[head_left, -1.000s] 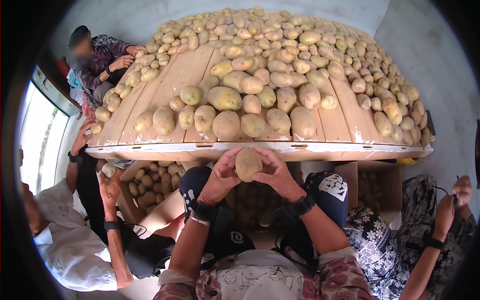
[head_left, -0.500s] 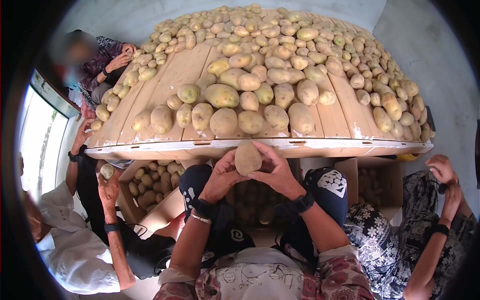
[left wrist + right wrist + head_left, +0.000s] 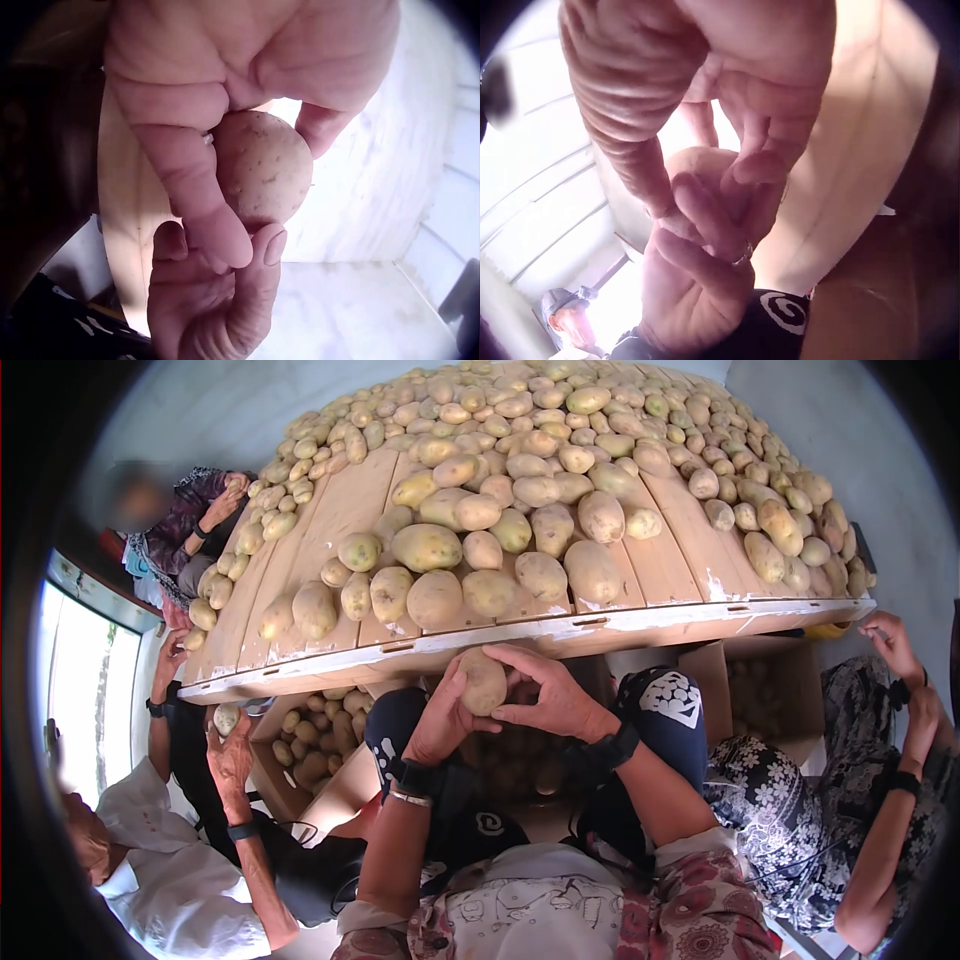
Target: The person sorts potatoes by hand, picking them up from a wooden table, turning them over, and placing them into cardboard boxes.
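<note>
Nearest to me, the seated person's left hand [image 3: 440, 715] and right hand [image 3: 552, 698] close together around one tan, oval, dusty-skinned potato [image 3: 483, 681]. The left hand cups it from below and from the side, thumb pressed along its flank, as the left wrist view shows with the potato [image 3: 264, 171] wedged between thumb and curled fingers. The right hand arches over the top, its fingertips meeting the left hand's on the potato's far side. Both grips are snug, with hardly any skin of the potato showing between them.

A second ago the potato stood upright between the fingertips, most of it bare to view. Now it sits lower and tilted, tucked just under the lip of the wooden table, and the hands have wrapped further round it. I judge the person is turning it over for a look, and has not yet let it go anywhere.

Below the grip, between the knees, lies a dim cardboard box [image 3: 520, 770] holding potatoes. Just above the grip runs the pale plank table's white-painted front edge [image 3: 640, 622], and beyond that a wide heap of yellow potatoes [image 3: 560, 470] spreads away across the boards.
</note>
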Available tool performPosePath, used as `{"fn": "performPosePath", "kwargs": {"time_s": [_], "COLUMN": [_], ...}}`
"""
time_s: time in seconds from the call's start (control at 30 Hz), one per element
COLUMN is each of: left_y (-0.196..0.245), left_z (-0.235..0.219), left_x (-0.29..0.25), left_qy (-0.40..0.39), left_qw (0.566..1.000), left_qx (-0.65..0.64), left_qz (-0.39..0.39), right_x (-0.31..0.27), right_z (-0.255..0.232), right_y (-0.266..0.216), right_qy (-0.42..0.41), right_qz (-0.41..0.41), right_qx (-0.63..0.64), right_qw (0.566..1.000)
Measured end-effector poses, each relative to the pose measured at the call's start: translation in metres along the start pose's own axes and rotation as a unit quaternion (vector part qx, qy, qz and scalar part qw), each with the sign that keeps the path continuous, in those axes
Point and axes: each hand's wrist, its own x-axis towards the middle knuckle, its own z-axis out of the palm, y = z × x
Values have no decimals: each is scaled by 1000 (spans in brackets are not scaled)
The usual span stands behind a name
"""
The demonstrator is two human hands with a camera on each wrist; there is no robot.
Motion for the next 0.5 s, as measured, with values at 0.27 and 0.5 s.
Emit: {"fn": "performPosePath", "kwargs": {"time_s": [0.27,0.5], "left_y": [-1,4], "left_z": [0,9], "left_x": [0,4], "left_qy": [-10,-41], "left_qw": [998,999], "left_qx": [10,-14], "left_qz": [-65,-14], "right_x": [-4,-3], "right_z": [-5,-3], "right_y": [-4,1], "right_qy": [-7,-26], "right_qz": [27,-6], "right_qx": [35,34], "right_qw": [999,999]}}
